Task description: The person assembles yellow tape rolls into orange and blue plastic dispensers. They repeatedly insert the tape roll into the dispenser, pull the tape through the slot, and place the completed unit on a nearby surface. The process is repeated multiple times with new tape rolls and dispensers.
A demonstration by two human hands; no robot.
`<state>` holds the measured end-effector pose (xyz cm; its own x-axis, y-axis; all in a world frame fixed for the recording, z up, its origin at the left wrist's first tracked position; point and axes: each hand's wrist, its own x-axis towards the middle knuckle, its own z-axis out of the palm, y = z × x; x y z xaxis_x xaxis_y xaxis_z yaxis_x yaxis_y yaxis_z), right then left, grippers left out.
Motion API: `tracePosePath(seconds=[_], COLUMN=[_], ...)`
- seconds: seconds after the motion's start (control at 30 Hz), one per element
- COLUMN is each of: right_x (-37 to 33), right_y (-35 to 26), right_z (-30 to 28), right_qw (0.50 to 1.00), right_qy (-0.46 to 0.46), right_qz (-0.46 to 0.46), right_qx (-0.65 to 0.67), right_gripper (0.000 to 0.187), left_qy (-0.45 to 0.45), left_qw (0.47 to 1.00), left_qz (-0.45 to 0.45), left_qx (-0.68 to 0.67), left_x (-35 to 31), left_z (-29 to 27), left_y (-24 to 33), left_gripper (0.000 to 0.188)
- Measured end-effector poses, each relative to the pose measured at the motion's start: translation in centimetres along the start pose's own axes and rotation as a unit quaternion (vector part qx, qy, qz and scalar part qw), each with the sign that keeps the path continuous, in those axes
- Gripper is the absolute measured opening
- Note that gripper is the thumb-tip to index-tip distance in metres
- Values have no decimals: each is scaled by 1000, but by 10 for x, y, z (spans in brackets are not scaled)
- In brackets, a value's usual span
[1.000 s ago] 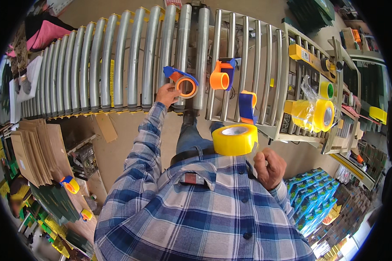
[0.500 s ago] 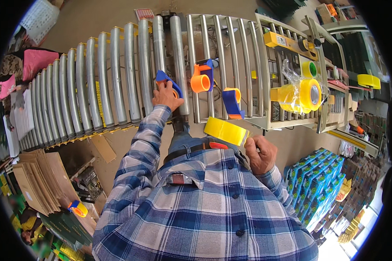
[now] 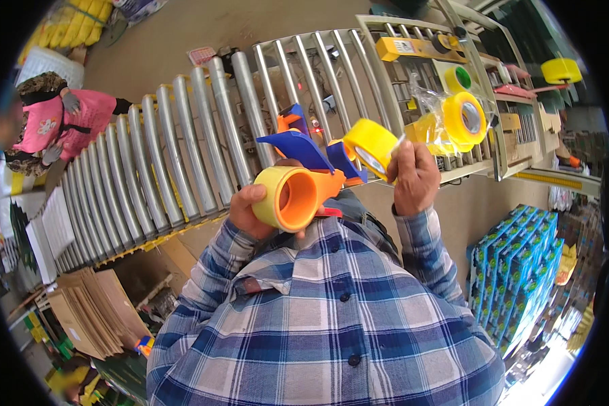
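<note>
My left hand (image 3: pixel 247 211) is closed around a blue and orange tape dispenser (image 3: pixel 326 184), held above my waist. A thin yellowish band circles its round orange hub, which tilts up. Some of my left fingers are hidden behind it. To the right, my right hand (image 3: pixel 415 172) pinches the loose end of a yellow tape roll (image 3: pixel 372 143), which hangs just beside my fingers, apart from the dispenser in my left hand. Behind the held dispenser, another tape dispenser (image 3: pixel 292 119) rests on the conveyor rollers. A further blue and orange dispenser (image 3: pixel 346 161) is partly covered by the roll.
Steel conveyor rollers (image 3: pixel 162 152) run across in front of me. Yellow tape rolls (image 3: pixel 464 120) in torn clear plastic lie at the right, beside a green-cored roll (image 3: pixel 458 79). A person in a pink apron (image 3: pixel 88 122) stands far left. Blue boxes (image 3: pixel 514 271) are stacked at right, cardboard (image 3: pixel 91 311) at lower left.
My left hand has lifted the dispenser off the rollers and brought it toward my body. My right hand has risen with the tape roll. The view has shifted, and the person in pink shows more.
</note>
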<state>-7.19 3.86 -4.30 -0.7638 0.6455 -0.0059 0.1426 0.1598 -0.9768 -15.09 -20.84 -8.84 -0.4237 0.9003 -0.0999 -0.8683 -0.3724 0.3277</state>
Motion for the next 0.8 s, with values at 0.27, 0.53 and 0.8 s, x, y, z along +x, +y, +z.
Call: tracePosePath(seconds=[0.27,0.53,0.8], right_x=[24,23,27], right_y=[12,45,59], right_z=[23,20,33], right_qw=[992,966,913], right_qy=[-75,-222,-340], right_qz=[44,73,137], right_qx=[87,108,179], right_gripper=[30,29,30], left_qy=[-2,45,44], left_qw=[991,976,968], left_qz=[-129,-118,-109], left_qx=[28,178,223], left_x=[43,46,38], left_z=[60,50,42], left_y=[3,-8,-4], left_gripper=[79,79,76])
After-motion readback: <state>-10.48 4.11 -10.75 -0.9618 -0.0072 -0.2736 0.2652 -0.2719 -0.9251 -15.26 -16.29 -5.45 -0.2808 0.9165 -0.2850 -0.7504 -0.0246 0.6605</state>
